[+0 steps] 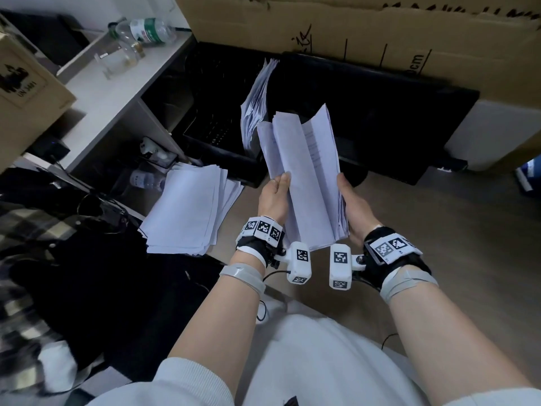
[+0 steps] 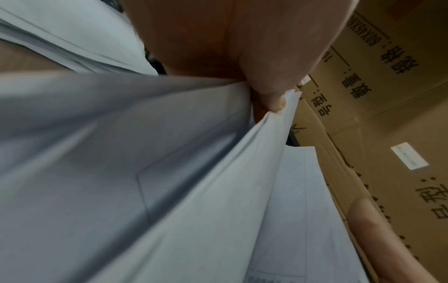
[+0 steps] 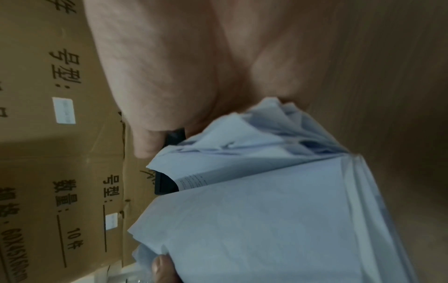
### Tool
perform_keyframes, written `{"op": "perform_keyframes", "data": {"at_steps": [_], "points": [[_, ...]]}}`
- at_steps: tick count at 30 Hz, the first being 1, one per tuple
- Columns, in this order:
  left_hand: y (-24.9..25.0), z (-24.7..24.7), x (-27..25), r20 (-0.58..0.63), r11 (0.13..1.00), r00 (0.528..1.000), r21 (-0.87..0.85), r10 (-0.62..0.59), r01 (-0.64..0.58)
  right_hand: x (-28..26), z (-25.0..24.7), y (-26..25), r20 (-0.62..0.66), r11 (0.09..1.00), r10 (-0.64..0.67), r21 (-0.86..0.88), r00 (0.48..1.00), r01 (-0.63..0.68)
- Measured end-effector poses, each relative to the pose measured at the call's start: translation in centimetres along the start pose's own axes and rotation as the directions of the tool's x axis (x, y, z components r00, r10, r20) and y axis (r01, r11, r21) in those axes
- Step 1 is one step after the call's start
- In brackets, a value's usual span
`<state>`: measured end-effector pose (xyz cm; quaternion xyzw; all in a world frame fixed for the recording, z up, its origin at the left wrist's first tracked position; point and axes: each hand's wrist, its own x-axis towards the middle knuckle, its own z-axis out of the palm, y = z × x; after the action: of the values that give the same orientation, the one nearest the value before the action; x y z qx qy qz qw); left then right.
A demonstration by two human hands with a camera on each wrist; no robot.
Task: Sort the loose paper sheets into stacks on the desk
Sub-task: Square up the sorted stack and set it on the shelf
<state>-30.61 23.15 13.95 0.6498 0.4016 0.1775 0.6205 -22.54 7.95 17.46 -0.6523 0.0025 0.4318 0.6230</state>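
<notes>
While both hands grip bundle [image 1: 304, 183] — left hand [image 1: 272, 197], right hand [image 1: 352, 206] on long edges — long axis runs near-to-far; you find floor stack [image 1: 187, 212] left, nearer left hand.

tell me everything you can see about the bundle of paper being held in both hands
The bundle of paper is a thick sheaf of white sheets, bent lengthwise into a trough so that its long edges curl upward. Faint printed lines show on one inner sheet. It is held in the air above the wooden floor, tilted away from the person. The left hand grips its left edge with the thumb on top, and the right hand grips its right edge, where the sheet edges fan out unevenly. Nothing else touches it.
</notes>
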Motion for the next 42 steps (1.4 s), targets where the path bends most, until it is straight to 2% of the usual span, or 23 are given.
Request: {"op": "perform_keyframes", "data": {"at_steps": [5, 9, 11, 13, 14, 17, 20, 22, 24, 26, 27, 30, 36, 38, 42], "points": [[-0.9, -2.9, 0.5, -0.074, 0.997, 0.997, 0.074, -0.017, 0.022, 1.9, 2.7, 0.8, 0.048, 0.998, 0.025, -0.050, 0.999, -0.023], [-2.0, -5.8, 2.0, -0.003, 0.989, 1.000, 0.147, -0.020, 0.020, 3.0, 5.8, 0.7, 0.073, 0.999, 0.012, -0.038, 0.997, -0.009], [-2.1, -7.4, 2.7, 0.052, 0.985, 0.998, 0.165, 0.041, -0.049, 4.0, 7.0, 0.6, 0.119, 1.000, -0.008, 0.020, 0.993, 0.005], [-2.3, -9.1, 3.5, 0.078, 0.984, 0.992, 0.141, 0.099, -0.109, 5.3, 8.4, 0.4, 0.147, 0.999, -0.032, -0.034, 0.989, 0.038], [-2.5, -10.1, 3.9, 0.052, 0.987, 0.994, 0.127, 0.096, -0.102, 6.1, 9.1, 0.4, 0.131, 0.990, -0.046, -0.129, 0.990, 0.063], [-2.4, -13.1, 5.6, -0.073, 0.999, 0.997, -0.035, -0.037, 0.035, 9.0, 11.9, 0.3, 0.063, 0.935, -0.096, -0.335, 0.993, 0.112], [-2.1, -17.0, 7.7, -0.162, 0.958, 0.951, -0.162, -0.262, 0.237, 11.9, 15.7, -0.7, 0.025, 0.921, -0.098, -0.376, 0.995, 0.100], [-2.1, -19.8, 9.4, -0.118, 0.906, 0.914, -0.227, -0.388, 0.356, 13.5, 18.4, -1.9, 0.036, 0.901, -0.118, -0.416, 0.992, 0.122], [-1.8, -22.3, 10.9, -0.028, 0.865, 0.899, -0.285, -0.438, 0.412, 15.4, 21.0, -3.0, 0.060, 0.884, -0.184, -0.426, 0.981, 0.192], [-1.7, -24.1, 12.6, -0.011, 0.891, 0.908, -0.199, -0.418, 0.408, 17.2, 23.5, -4.0, 0.087, 0.861, -0.224, -0.449, 0.971, 0.238], [-1.4, -24.7, 13.4, -0.023, 0.918, 0.922, -0.102, -0.387, 0.383, 18.2, 24.5, -4.3, 0.093, 0.848, -0.225, -0.471, 0.970, 0.242], [-1.1, -25.7, 16.0, -0.131, 0.954, 0.957, 0.119, -0.258, 0.274, 20.9, 26.9, -5.4, 0.071, 0.838, -0.214, -0.500, 0.974, 0.220], [-0.4, -25.2, 21.2, -0.338, 0.938, 0.941, 0.321, -0.014, 0.129, 25.9, 27.0, -8.0, 0.032, 0.873, -0.190, -0.452, 0.981, 0.183], [0.3, -24.3, 22.6, -0.348, 0.938, 0.937, 0.333, 0.023, 0.100, 27.4, 26.1, -8.6, 0.027, 0.879, -0.214, -0.431, 0.977, 0.204], [1.7, -22.6, 25.0, -0.297, 0.935, 0.949, 0.354, 0.107, 0.005, 28.9, 25.0, -9.2, -0.024, 0.834, -0.266, -0.508, 0.964, 0.218]]}}
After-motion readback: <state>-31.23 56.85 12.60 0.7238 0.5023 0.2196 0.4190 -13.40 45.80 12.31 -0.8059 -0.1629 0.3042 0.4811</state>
